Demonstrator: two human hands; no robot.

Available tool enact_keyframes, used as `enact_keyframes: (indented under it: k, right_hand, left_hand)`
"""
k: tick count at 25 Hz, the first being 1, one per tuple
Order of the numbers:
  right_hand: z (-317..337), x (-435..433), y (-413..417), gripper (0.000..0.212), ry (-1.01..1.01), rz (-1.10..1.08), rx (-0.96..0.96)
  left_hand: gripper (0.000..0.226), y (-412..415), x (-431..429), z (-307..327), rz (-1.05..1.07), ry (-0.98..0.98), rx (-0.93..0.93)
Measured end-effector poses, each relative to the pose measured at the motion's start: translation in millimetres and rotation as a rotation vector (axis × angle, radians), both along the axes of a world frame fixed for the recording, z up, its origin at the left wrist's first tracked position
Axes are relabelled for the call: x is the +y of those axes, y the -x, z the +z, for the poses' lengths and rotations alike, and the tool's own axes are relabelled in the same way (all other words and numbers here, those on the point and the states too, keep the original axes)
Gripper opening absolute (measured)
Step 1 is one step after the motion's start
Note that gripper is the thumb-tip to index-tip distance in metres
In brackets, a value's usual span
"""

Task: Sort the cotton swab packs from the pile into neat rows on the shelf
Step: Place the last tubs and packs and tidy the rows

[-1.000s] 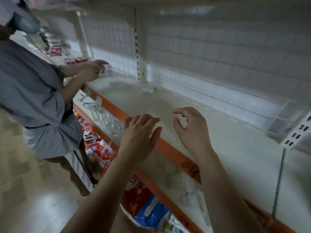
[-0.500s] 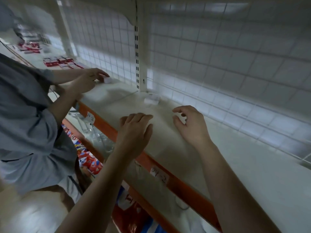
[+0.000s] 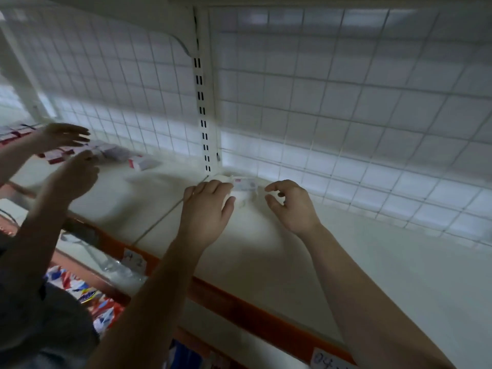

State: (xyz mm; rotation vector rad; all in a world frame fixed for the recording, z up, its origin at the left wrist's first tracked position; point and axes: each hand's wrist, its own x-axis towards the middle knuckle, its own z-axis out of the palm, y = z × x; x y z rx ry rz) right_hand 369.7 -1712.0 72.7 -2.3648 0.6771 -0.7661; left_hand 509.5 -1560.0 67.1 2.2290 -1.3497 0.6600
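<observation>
Orange-edged shelf (image 3: 346,262), left hand (image 3: 207,209) bent down beside a cotton swab pack (image 3: 244,184), grasp hidden, right hand (image 3: 291,209) loosely curled, empty, just beside it, pack at slotted upright's (image 3: 202,102) foot, wire grid (image 3: 346,102) behind, another person's hand (image 3: 72,177) near pile (image 3: 111,153) far left.

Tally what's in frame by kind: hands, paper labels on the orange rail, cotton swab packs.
Wearer's hands: 2, left hand and right hand
Other person's hands: 2
Labels on the orange rail: 2
Cotton swab packs: too blurred to count
Total counted: 6
</observation>
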Motion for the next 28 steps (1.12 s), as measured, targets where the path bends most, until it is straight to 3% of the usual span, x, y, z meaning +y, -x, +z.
enact_keyframes:
  k: [8,13,17,22,28]
  right_hand:
    - [-17,-19,-74,0.022,-0.017,-0.103,0.083]
    - [-26,-32,-106,0.021,-0.071,-0.151,0.110]
    - [-33,-32,-111,0.023,-0.137,-0.153,0.045]
    - [-36,-26,-105,0.040,-0.159,-0.139,0.057]
    - [-35,-16,-99,0.038,-0.134,-0.175,-0.015]
  left_hand:
    - [0.043,-85,-31,-7,-0.086,-0.075,0.027]
    - [0.043,-97,-38,-25,-0.113,-0.083,0.081]
    - [0.042,-101,-39,-29,-0.130,-0.052,0.134]
    - [0.040,-99,-41,-33,-0.155,-0.032,0.160]
    - [0.041,-95,-40,-31,-0.163,-0.012,0.196]
